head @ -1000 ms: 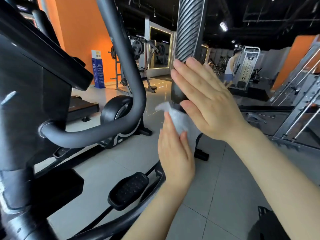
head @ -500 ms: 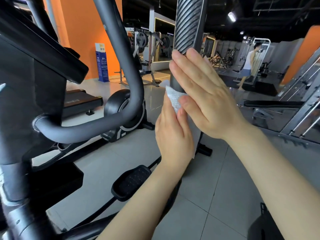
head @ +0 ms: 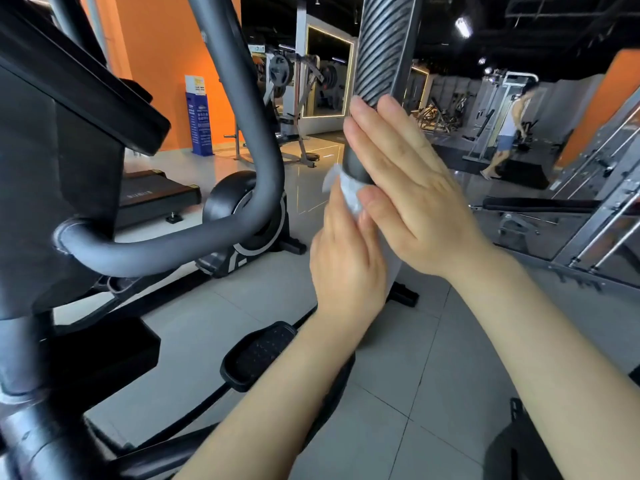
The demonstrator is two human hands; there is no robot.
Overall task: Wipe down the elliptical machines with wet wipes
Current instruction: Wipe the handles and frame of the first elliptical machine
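Observation:
The elliptical's upright moving handle (head: 382, 46), with a ribbed grey grip, rises at the top centre. A white wet wipe (head: 349, 192) is wrapped against the smooth dark section just below the grip. My left hand (head: 346, 261) holds the wipe on the handle from the near side, fingers pointing up. My right hand (head: 408, 199) lies on the handle's right side with straight fingers, its thumb touching the wipe. The handle's lower part is hidden behind both hands.
The black console (head: 69, 98) and curved fixed handlebar (head: 166, 251) fill the left. A foot pedal (head: 259, 355) sits below my left forearm. A second elliptical (head: 242, 216) stands behind. At the right are a weight bench and racks (head: 588, 216), with a person (head: 509, 133) farther back.
My left hand has brought the wipe from hanging loose below the handle up onto it. The view has shifted slightly; my right hand stays on the handle.

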